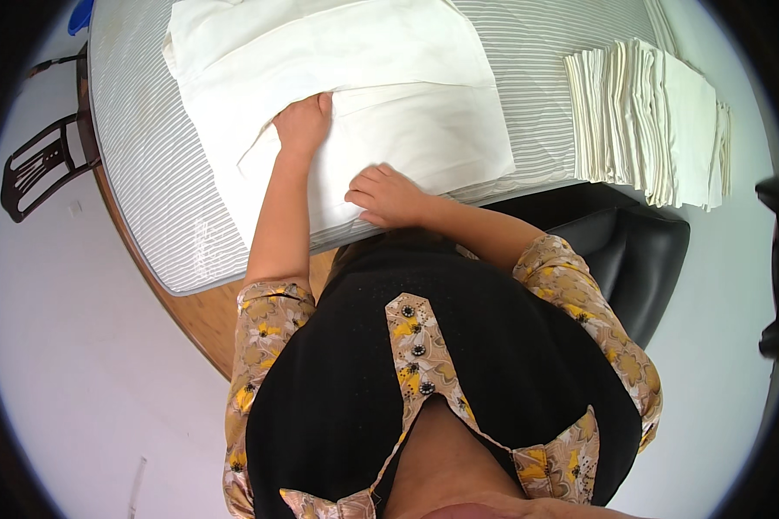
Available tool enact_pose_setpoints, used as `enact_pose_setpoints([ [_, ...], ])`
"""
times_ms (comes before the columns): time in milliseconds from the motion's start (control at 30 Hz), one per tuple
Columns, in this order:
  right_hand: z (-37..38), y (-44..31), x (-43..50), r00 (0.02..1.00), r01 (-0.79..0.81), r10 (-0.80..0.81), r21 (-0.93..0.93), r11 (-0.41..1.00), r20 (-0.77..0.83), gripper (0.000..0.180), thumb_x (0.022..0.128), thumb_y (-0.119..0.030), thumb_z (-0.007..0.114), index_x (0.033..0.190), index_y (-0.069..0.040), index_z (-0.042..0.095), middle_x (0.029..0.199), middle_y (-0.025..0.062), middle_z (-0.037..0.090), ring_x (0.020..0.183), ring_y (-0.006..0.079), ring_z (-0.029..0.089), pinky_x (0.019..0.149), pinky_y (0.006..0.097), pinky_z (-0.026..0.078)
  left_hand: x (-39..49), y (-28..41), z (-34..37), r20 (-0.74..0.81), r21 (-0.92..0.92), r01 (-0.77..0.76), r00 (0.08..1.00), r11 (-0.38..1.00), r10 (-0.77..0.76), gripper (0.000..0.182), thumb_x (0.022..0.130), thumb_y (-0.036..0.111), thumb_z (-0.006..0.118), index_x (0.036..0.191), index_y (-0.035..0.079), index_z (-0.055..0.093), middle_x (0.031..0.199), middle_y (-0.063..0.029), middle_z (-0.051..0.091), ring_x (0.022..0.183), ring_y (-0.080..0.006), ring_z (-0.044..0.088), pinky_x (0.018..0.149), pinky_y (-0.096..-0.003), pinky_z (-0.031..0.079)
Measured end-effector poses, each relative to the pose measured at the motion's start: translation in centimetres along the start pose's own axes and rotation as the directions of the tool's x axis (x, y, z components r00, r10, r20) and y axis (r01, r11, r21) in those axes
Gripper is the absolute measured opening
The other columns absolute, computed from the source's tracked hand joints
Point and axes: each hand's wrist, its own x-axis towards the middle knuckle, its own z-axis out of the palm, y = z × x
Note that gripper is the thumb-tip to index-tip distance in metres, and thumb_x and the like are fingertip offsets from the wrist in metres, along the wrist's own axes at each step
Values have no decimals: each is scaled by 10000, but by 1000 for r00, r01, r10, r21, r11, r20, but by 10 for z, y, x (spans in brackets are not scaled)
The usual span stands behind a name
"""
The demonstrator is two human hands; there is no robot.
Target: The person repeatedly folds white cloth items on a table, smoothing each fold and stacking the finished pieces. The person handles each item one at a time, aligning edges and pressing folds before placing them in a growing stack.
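Note:
A large piece of white cloth (415, 139) lies spread and partly folded in layers before me. My left hand (304, 124) reaches into it near the middle, with its fingers hidden beneath the edge of an upper layer and its thumb beside that edge. Whether those fingers pinch the fabric is hidden. Lower and to the right, my right hand (384, 194) rests on the cloth near its front edge. Its fingers are loosely curled and a little apart, and nothing shows between them.
Beneath the cloth is a striped pad (162, 175) over a wooden surface (201, 337). Several folded white cloths (642, 123) are stacked at the right. A black padded seat (642, 259) stands at right, a dark chair (45, 165) at left. A blue object (80, 18) shows top left.

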Motion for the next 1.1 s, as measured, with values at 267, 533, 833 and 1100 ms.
enact_pose_setpoints([
  [267,16,9,0,997,24,-22,21,999,-71,156,826,-148,683,964,-90,640,985,56,623,994,256,583,903,397,469,23,-14,12,-122,-87,-32,992,996,21,299,964,233,620,1167,34,713,1146,-201,715,1075,-398,658,939,-478,521],
  [533,9,0,-4,1000,2,-2,-11,1000,28,316,764,-288,773,994,-130,624,1014,44,597,1033,247,558,903,389,429,25,-22,9,-143,-169,-119,985,979,95,316,980,253,593,1175,34,708,1163,-207,709,1074,-403,656,957,-483,512],
  [833,9,3,-7,997,73,-76,-89,993,-31,329,739,-322,774,959,-171,582,960,7,546,1000,208,530,872,372,395,52,-13,-5,-211,-38,-432,885,901,416,286,979,307,577,1056,86,741,1043,-88,755,1000,-316,691,936,-397,535],
  [1100,25,12,-12,985,110,-113,-28,994,-128,81,826,-206,614,902,-181,603,869,-17,543,932,190,546,853,353,399,53,-15,16,-115,-166,-175,981,971,158,395,988,372,576,1276,117,665,1306,-119,666,1240,-309,587,1061,-408,453],
])
